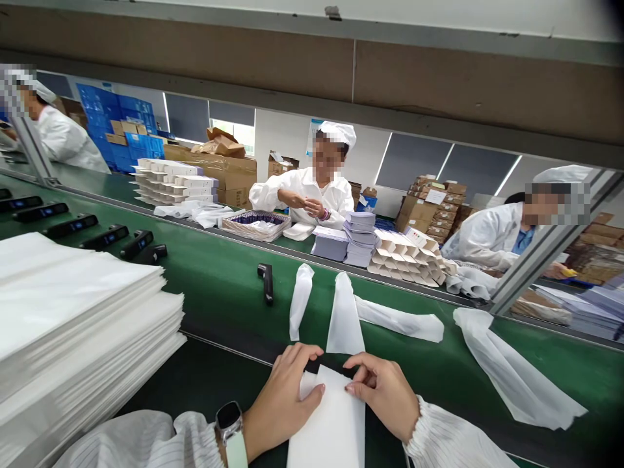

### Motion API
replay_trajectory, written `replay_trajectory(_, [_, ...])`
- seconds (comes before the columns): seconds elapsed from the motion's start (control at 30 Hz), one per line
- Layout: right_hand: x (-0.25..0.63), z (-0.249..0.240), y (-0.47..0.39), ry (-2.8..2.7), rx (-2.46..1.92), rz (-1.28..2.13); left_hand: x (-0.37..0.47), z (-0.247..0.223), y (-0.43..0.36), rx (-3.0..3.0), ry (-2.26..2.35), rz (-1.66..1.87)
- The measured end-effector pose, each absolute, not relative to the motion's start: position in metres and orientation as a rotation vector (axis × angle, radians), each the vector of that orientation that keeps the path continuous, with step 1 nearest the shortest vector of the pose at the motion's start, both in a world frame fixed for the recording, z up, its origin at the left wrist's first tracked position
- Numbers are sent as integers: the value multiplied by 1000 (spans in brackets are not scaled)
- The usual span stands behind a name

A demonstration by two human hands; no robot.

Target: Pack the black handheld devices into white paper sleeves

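A folded white sheet point(331, 422) lies in front of me at the near edge of the bench, its upper edge uneven. My left hand point(285, 393) rests over its left side, fingers curved and thumb stretched apart on the sheet. At the upper right edge of the sheet, my right hand point(385, 390) has bent fingers, with the thumb and a finger pinching it. Something dark shows between the hands just past the sheet; its kind is unclear. Beyond lie a white wrapped piece point(345, 315) and a shorter wrapped piece point(301, 299).
A tall stack of white sheets point(88, 312) stands at left. On the green belt point(219, 286) lie a black handheld device point(266, 283), several more devices and another wrapped piece point(517, 370). Cartons point(409, 257) and co-workers are across the belt. A shelf hangs overhead.
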State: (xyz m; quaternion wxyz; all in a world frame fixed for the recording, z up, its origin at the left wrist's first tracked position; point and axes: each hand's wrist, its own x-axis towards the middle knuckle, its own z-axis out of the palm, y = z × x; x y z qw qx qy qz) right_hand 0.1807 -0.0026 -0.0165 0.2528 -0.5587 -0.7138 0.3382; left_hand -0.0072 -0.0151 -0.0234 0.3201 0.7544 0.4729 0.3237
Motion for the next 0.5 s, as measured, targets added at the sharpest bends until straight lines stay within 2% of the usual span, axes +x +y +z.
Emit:
replay_trajectory(0.2, [177,-5,7,-2261,-1146,937,-8,-24,-10,1936,1061,877])
replay_trajectory(0.37, [181,0,26,-2360,-1002,1151,-14,-26,-4,1664,859,969])
replay_trajectory(0.5, [178,5,34,-2515,-944,1194,-15,-22,-4,1490,700,958])
